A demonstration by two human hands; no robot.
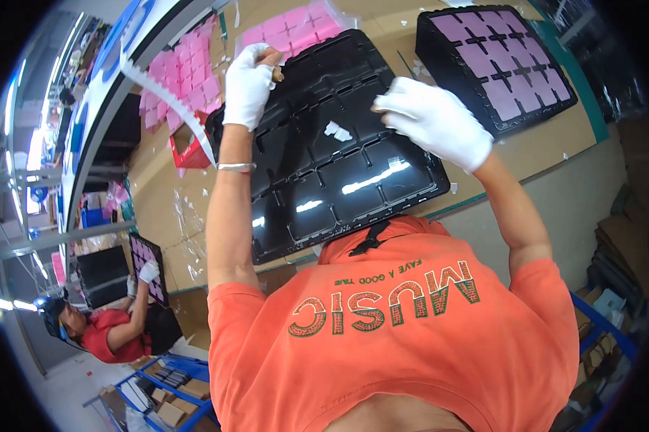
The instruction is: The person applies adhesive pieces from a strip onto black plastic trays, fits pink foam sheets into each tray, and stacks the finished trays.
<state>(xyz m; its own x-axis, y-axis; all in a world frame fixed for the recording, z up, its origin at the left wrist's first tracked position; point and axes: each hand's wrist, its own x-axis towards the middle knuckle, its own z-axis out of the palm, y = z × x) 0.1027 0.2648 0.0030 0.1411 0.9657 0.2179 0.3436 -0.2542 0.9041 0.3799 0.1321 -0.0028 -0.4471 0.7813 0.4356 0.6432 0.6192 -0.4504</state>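
A large black plastic tray (317, 155), divided by moulded ridges, lies in front of me on the cardboard-covered table. My left hand (247, 88), in a white glove, is above its far left part. Its fingers are curled together, with bare-looking tips; whatever they pinch is too small to name. Over the tray's right side, my white-gloved right hand (436, 122) has its fingers pressed together, and I cannot make out anything between them. Torn white scraps (337, 131) lie on the tray's middle, between my hands.
Pink sheets (288, 30) lie beyond the tray, and more pink pieces (183, 75) at the left. A second black tray with pink pads (508, 61) stands far right. Near the left edge are a red box (189, 150) and a white curved strip (166, 93). A co-worker (116, 327) handles another tray.
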